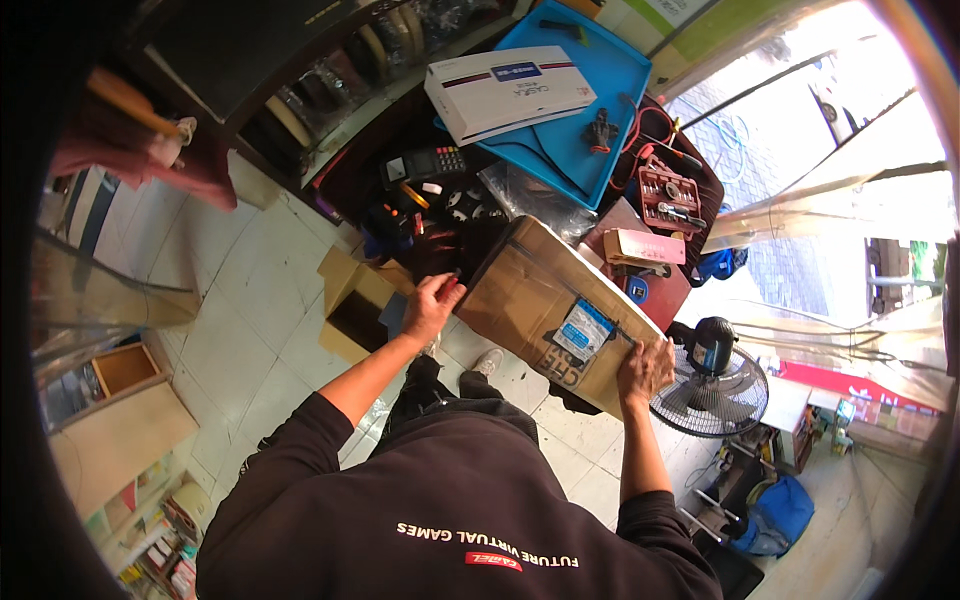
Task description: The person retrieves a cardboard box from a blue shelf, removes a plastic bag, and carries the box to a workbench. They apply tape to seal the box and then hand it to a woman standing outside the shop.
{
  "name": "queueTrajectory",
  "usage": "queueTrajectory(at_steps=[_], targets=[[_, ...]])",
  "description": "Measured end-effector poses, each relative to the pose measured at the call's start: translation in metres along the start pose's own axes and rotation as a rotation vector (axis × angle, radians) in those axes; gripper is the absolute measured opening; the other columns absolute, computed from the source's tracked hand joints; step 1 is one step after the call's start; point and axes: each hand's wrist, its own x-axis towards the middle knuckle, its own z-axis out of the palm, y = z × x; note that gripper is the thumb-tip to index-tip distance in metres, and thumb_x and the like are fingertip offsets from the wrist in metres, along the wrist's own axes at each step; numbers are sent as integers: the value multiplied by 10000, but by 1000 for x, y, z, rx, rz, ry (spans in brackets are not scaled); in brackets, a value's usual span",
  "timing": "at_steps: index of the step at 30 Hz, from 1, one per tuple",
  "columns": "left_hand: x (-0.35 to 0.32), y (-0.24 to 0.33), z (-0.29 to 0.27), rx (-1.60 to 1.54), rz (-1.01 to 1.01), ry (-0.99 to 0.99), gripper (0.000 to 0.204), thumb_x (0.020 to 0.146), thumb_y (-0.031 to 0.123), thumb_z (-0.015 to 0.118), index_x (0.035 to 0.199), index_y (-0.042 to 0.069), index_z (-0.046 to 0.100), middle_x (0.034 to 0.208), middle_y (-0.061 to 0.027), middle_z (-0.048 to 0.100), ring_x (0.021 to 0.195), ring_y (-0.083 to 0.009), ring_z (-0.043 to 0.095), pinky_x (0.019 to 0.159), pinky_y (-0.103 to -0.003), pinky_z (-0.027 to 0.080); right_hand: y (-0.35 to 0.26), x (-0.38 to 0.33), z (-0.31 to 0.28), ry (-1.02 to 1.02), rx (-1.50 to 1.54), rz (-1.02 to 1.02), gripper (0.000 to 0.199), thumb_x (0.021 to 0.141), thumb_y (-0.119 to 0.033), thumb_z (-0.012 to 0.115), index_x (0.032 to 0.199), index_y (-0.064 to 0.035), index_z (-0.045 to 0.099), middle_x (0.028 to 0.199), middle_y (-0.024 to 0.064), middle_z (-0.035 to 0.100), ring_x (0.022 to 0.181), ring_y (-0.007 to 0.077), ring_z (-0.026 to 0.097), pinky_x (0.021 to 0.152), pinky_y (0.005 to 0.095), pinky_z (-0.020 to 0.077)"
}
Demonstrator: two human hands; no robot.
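A long brown cardboard box (520,290) lies tilted in front of me, its far left end by the cluttered table. It carries a blue and white label (583,330) on the side facing me. My right hand (646,372) grips the box's right end, fingers over the upper edge. Beside the left end, my left hand (432,306) is closed in a pinch. A small dark and red bit shows at its fingertips, too small to name. Below that hand, an open cardboard carton (362,310) stands on the floor.
Beyond the box are a blue tray (625,75) with a white box (508,92), a card terminal (425,165), a red socket set (670,198) and a pink and tan box (645,247). A black fan (710,385) stands close to my right hand. Shelves (125,400) line the left.
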Motion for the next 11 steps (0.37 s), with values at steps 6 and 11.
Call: queueTrajectory(at_steps=[6,11], targets=[[66,-40,-20,-362,-555,-125,272,1048,374,611,995,120,691,690,40,559,568,-53,502,499,-235,392,23,-96,-3,-90,81,397,624,1027,-431,536,1499,-33,448,1596,209,352,1430,423,369,1105,636,311],[95,-37,-23,-297,-626,-370,248,1043,435,596,1050,193,650,674,52,540,456,-71,487,377,-243,346,37,-165,4,-109,152,618,693,1008,-490,577,1533,-63,429,1626,179,306,1452,428,347,1129,633,327]])
